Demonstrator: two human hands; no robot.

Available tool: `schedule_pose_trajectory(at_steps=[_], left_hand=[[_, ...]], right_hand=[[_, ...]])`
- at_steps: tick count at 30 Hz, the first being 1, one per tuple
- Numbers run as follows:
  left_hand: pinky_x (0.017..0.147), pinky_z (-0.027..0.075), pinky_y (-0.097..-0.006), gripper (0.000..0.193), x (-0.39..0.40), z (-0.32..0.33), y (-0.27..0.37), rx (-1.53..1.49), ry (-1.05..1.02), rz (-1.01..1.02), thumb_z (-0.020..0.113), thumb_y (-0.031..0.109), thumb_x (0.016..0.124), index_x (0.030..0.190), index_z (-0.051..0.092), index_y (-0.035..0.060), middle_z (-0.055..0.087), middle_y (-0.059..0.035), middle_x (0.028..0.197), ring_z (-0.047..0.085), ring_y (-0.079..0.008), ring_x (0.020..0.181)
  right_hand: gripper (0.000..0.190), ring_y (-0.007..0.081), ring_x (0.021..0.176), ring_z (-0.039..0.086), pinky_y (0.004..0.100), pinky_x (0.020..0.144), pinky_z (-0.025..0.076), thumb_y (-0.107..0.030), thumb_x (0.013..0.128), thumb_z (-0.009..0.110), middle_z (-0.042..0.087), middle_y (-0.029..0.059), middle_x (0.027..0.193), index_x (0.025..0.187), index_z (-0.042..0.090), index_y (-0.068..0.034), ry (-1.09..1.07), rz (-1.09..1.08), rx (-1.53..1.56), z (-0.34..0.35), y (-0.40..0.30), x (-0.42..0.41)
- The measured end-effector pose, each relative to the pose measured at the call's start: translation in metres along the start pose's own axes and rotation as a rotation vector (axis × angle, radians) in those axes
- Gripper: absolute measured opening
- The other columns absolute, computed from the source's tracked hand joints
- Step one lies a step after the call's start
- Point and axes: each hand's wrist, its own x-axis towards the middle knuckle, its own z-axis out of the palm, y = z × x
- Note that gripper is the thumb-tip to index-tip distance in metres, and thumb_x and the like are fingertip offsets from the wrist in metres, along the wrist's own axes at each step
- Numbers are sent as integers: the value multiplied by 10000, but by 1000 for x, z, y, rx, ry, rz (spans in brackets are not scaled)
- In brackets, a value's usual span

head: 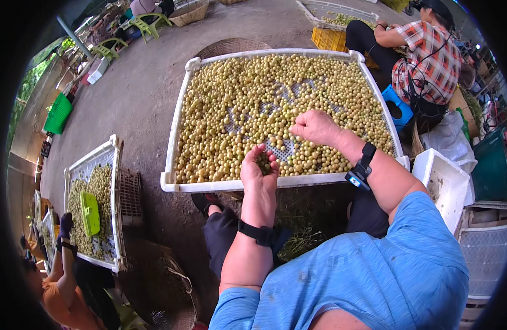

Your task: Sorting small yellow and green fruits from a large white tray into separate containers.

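Before me lies a white plastic mesh tray (169, 144) spread with small round yellow-green fruits (220, 95). My left hand (258, 167) is turned palm up over the tray's near edge, its fingers curled around a few greenish fruits in shadow. To its right and farther in, my right hand (317, 128) hovers just above the fruits, back of the hand up. Thumb and forefinger are drawn together there; whether something small sits between them is hidden. Perforated tray floor (281, 149) shows between the two hands.
At left, a person in purple gloves (66, 226) works at another fruit tray (118, 165) holding a green basket (90, 213). A person in a checked shirt (429, 62) sits at upper right. A white foam box (441, 185) stands right; a wicker basket (158, 284) lies lower left.
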Motion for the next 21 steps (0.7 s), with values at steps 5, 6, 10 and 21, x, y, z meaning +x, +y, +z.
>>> schedule_pose_trajectory(at_steps=[5,6,10,21], left_hand=[[492,434,-243,177,-9,2,11,-47,29,35,557,233,890,906,600,62,574,-92,763,541,-182,636],[492,434,-242,174,-9,3,10,-47,31,40,560,231,889,903,601,62,574,-92,761,542,-181,636],[489,435,-242,162,-9,4,3,-13,46,18,576,222,874,896,604,63,578,-79,748,544,-173,621],[495,444,-253,170,-1,7,-8,24,52,-38,583,219,870,880,615,52,590,-88,744,546,-178,621]], right_hand=[[332,129,754,627,278,711,509,-96,710,754,678,54,789,1034,690,-61,-551,-298,490,2,-8,-21],[261,121,800,628,276,719,506,-96,741,724,685,52,861,998,691,-60,-413,-274,331,2,-3,-16],[150,222,844,653,347,742,518,-167,780,613,682,41,932,910,689,-174,-43,-96,-112,14,33,16],[125,276,889,604,395,765,503,-106,769,547,658,53,862,800,661,-147,125,-310,-611,67,43,25]])
